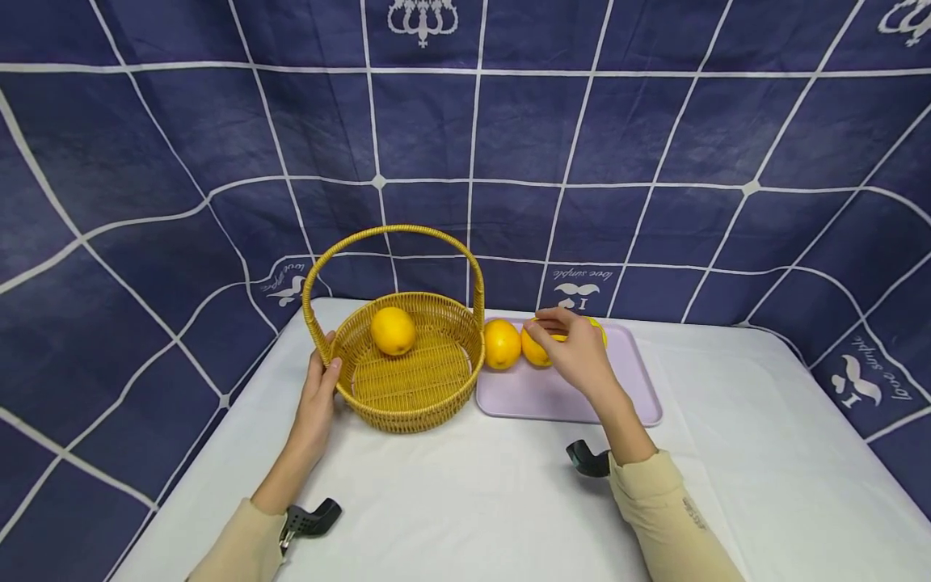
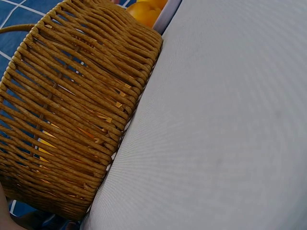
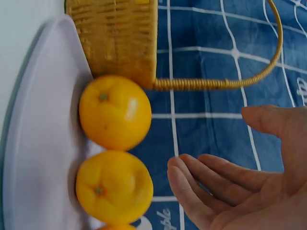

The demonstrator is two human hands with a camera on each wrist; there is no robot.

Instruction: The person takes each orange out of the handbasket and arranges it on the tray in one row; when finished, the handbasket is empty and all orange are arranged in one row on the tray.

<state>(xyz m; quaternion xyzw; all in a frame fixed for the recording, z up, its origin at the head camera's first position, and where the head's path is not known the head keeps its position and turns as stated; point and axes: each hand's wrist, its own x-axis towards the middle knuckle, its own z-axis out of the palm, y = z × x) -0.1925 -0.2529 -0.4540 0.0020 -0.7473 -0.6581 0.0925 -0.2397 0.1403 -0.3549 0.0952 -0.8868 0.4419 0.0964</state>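
Observation:
A round wicker basket with a tall arched handle stands on the table, and one orange lies inside it. My left hand rests against the basket's left side, its thumb near the foot of the handle. On the lilac tray sit a near-basket orange and a second orange beside it. A third orange is mostly hidden behind my right hand. That hand hovers over the tray's oranges with fingers and thumb apart, nothing between them in the right wrist view.
White cloth covers the table. The tray's left end stands close against the basket. A dark blue curtain with white lines hangs behind the table and along its sides. Black camera mounts are worn at both wrists.

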